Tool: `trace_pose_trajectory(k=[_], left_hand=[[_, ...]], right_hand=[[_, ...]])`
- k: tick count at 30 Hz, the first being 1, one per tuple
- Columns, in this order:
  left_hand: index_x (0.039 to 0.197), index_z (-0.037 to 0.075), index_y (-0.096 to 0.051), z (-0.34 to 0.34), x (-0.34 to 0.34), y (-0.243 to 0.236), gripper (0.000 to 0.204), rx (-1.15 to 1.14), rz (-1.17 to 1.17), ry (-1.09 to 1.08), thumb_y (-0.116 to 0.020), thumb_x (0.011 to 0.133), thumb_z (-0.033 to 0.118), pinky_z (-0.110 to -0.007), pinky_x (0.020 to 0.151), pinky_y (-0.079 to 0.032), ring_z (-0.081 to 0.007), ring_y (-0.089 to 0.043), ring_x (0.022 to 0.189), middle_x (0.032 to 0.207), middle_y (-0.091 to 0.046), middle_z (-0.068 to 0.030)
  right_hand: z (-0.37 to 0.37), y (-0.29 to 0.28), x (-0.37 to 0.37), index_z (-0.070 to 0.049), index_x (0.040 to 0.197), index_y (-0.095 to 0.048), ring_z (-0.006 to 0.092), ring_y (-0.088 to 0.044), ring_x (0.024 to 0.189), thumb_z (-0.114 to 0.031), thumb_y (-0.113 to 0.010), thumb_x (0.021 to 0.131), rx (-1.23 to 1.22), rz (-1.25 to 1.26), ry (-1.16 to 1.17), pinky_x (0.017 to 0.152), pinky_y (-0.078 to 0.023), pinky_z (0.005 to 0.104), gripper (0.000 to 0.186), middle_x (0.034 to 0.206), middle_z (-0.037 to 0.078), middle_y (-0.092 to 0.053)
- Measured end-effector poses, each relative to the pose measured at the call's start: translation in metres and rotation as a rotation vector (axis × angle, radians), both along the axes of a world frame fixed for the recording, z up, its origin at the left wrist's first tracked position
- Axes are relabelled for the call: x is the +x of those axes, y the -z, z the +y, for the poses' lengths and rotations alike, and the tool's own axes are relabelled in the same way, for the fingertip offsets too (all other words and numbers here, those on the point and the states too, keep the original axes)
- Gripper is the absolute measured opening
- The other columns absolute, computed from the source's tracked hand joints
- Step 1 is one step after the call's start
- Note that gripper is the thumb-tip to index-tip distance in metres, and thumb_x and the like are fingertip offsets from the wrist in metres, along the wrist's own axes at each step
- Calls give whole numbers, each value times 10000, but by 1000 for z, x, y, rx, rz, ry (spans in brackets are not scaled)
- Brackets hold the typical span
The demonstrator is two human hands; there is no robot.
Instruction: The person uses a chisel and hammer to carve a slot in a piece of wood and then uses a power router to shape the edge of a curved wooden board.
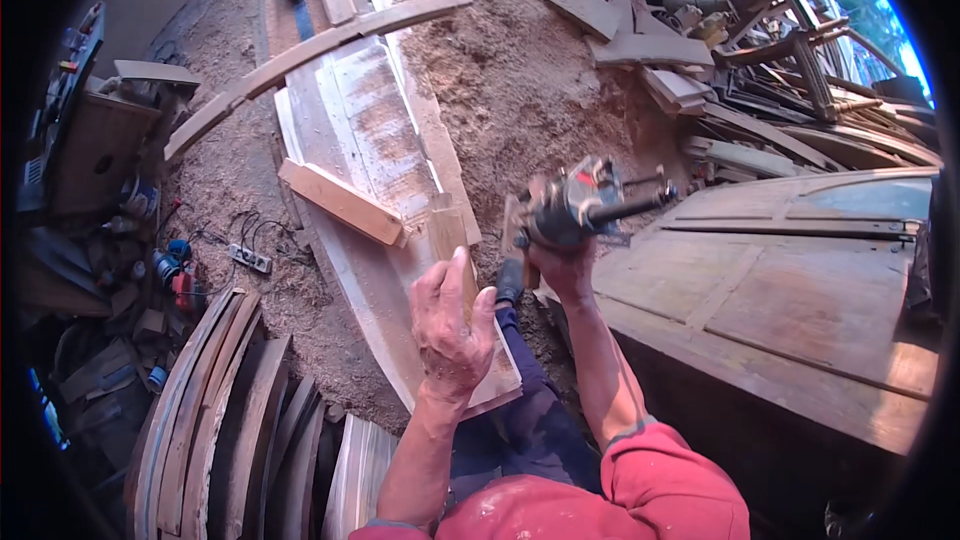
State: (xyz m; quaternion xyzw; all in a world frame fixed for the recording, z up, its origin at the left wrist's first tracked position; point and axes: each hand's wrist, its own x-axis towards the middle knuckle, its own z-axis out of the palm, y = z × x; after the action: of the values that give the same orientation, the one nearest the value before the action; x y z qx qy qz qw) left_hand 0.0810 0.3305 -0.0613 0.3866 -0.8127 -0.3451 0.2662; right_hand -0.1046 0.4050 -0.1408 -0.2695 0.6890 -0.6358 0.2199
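Observation:
A narrow piece of wood (447, 230) lies lengthwise on a long, pale plank (360, 280) in front of me. My left hand (452, 330) is on its near end, fingers bent over it and thumb along the right side. In my right hand (566, 270), raised to the right of the plank, is a dark power tool (565, 215) with a black protruding handle; motion blurs part of it, and its working face cannot be made out. My right fingers are mostly hidden beneath the tool. A shorter wooden block (342, 202) lies slantwise across the plank, beyond my left hand.
A long curved wooden piece (320, 45) crosses the plank's far part. Wood shavings (470, 80) cover the ground. Panelled wooden doors (740, 290) lie at right, below a scrap wood pile (800, 70). Curved boards (200, 410) stand at lower left, near a power strip (250, 258) with cords.

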Motion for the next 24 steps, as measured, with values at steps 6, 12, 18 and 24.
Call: trace_pose_trajectory(k=[6,12,18,24], left_hand=[[1516,-12,-371,-10,-23,5,876,56,-444,-30,-801,842,345,-483,890,-542,-378,-574,1108,1238,-516,-208],[1586,2,-198,9,-11,52,1020,-11,-486,-49,-797,826,321,-476,764,-589,-411,-603,1037,1238,-460,-249],[1577,19,-225,3,-2,13,921,-30,-371,-68,-747,872,301,-488,681,-596,-430,-642,941,1201,-455,-249],[1581,47,-233,2,17,31,917,-31,-534,-15,-749,875,324,-496,696,-594,-413,-630,963,1217,-465,-239]], right_hand=[[63,30,14,-43,1331,-500,170,-670,1045,99,-762,699,0,-231,150,911,-565,327,699,1176,70,-654],[80,36,18,-58,1387,-420,181,-635,1088,99,-735,701,25,-42,151,943,-533,331,771,1244,79,-608],[84,18,10,-50,1368,-431,177,-630,1062,88,-737,692,53,-51,199,944,-518,331,754,1214,71,-605],[62,-17,17,-45,1241,-488,161,-639,986,79,-738,680,63,-87,183,881,-531,324,627,1098,49,-629]])
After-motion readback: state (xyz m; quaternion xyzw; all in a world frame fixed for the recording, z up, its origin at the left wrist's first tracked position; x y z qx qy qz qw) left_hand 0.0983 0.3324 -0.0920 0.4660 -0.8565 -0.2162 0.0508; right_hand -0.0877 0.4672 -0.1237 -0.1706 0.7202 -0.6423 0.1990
